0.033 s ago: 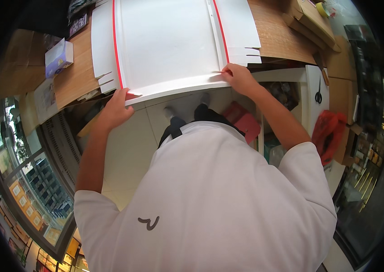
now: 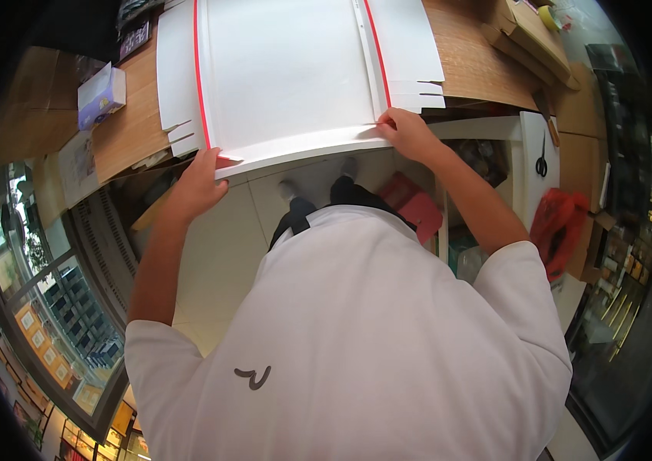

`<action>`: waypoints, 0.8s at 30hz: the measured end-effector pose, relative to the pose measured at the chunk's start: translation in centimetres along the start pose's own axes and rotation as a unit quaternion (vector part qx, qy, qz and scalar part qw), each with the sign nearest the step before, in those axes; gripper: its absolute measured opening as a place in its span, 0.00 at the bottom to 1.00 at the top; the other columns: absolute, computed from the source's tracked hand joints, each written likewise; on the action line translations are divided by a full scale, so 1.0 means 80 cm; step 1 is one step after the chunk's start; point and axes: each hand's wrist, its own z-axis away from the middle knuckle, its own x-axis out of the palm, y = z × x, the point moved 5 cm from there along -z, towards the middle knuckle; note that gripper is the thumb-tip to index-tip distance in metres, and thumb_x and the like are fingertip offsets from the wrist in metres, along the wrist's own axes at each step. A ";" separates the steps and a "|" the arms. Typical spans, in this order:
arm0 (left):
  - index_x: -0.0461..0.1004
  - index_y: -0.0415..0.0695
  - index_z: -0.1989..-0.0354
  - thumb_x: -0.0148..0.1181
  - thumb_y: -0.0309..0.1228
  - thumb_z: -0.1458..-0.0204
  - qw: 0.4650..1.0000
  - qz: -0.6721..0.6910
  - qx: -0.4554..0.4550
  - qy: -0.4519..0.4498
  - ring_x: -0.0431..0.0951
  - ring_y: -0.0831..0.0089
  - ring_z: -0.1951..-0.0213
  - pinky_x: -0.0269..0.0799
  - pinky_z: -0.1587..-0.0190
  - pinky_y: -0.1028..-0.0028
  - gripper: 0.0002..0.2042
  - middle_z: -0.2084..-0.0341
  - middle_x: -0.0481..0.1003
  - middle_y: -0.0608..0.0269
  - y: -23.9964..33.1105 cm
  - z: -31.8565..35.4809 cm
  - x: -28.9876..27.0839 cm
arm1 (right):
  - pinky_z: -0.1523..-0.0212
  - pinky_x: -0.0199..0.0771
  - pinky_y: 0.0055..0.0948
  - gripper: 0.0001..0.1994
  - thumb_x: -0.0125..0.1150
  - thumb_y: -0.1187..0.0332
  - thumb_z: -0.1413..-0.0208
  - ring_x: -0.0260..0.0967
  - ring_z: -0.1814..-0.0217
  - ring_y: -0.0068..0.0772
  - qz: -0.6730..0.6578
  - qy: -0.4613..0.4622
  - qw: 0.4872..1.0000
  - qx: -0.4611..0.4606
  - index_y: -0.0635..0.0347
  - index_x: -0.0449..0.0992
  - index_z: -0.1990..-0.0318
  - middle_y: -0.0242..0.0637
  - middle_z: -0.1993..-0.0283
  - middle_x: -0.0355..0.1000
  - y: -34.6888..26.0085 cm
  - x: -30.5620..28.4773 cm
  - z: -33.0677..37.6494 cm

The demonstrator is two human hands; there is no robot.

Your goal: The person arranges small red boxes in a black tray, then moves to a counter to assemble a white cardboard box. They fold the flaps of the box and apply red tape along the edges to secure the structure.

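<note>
Lying flat on the brown wooden tabletop (image 2: pixel 487 69) — a large white die-cut cardboard box blank with red tape strips along two fold lines (image 2: pixel 287 77), near edge overhanging the table toward the body, long axis seeming to run away from the person, though the far end is cut off by the frame. Gripping that near edge at both corners: left hand (image 2: pixel 201 184) clamped on the lower left corner just below the red strip, fingers curled under and thumb on top; right hand (image 2: pixel 407 134) pinching the lower right corner beside the other strip, fingertips closed on the card. Hands spreading well apart, the blank's panel stretching between and ahead of them, neither hand nearer than the other. Sitting off to the left on the table — a small lilac and white carton (image 2: pixel 99 96). Hanging at the right, black-handled scissors (image 2: pixel 541 157).
</note>
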 end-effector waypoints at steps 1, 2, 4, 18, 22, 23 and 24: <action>0.64 0.36 0.45 0.60 0.28 0.53 1.000 -0.022 0.013 0.011 0.72 0.49 0.50 0.70 0.48 0.61 0.24 0.52 0.70 0.45 0.003 0.000 0.001 | 0.54 0.72 0.40 0.10 0.57 0.67 0.45 0.72 0.56 0.49 -0.004 -0.015 1.000 0.001 0.65 0.75 0.60 0.49 0.60 0.75 0.001 0.000 -0.001; 0.65 0.37 0.46 0.60 0.27 0.54 0.998 -0.044 0.025 0.022 0.73 0.49 0.52 0.71 0.49 0.61 0.24 0.54 0.70 0.45 0.004 0.001 0.002 | 0.53 0.72 0.39 0.11 0.58 0.68 0.45 0.72 0.55 0.50 -0.011 -0.022 1.000 -0.009 0.65 0.74 0.58 0.48 0.59 0.74 0.000 -0.001 0.002; 0.66 0.38 0.49 0.61 0.26 0.55 0.994 -0.091 0.018 0.059 0.74 0.50 0.55 0.73 0.53 0.61 0.22 0.57 0.71 0.47 -0.010 0.000 0.009 | 0.52 0.71 0.38 0.13 0.58 0.69 0.46 0.71 0.53 0.51 -0.026 -0.037 0.999 -0.028 0.65 0.72 0.55 0.46 0.56 0.72 -0.010 -0.004 0.013; 0.75 0.44 0.73 0.61 0.29 0.55 0.962 -0.270 -0.016 -0.022 0.79 0.57 0.67 0.75 0.67 0.60 0.04 0.77 0.76 0.55 0.015 -0.037 -0.017 | 0.48 0.66 0.36 0.07 0.64 0.72 0.57 0.64 0.49 0.38 0.350 0.012 0.909 -0.228 0.56 0.81 0.68 0.37 0.60 0.68 -0.058 -0.024 0.002; 0.80 0.47 0.71 0.61 0.30 0.55 0.915 -0.400 0.048 -0.028 0.74 0.64 0.56 0.70 0.56 0.62 0.04 0.69 0.73 0.61 0.033 -0.048 -0.031 | 0.43 0.62 0.35 0.03 0.60 0.71 0.56 0.61 0.46 0.34 0.371 -0.001 0.861 -0.348 0.55 0.79 0.77 0.34 0.61 0.68 -0.064 -0.021 -0.012; 0.80 0.47 0.71 0.61 0.29 0.55 0.910 -0.407 0.083 -0.010 0.72 0.65 0.55 0.69 0.54 0.62 0.04 0.68 0.72 0.62 0.035 -0.050 -0.031 | 0.42 0.61 0.36 0.04 0.59 0.73 0.56 0.63 0.47 0.34 0.388 -0.046 0.859 -0.331 0.56 0.80 0.73 0.34 0.61 0.69 -0.058 -0.018 -0.019; 0.80 0.46 0.71 0.60 0.28 0.55 0.903 -0.414 0.114 0.009 0.71 0.66 0.54 0.67 0.52 0.63 0.04 0.67 0.72 0.63 0.035 -0.049 -0.034 | 0.42 0.62 0.37 0.05 0.58 0.74 0.55 0.64 0.48 0.36 0.364 -0.051 0.862 -0.350 0.57 0.79 0.70 0.35 0.62 0.71 -0.055 -0.019 -0.024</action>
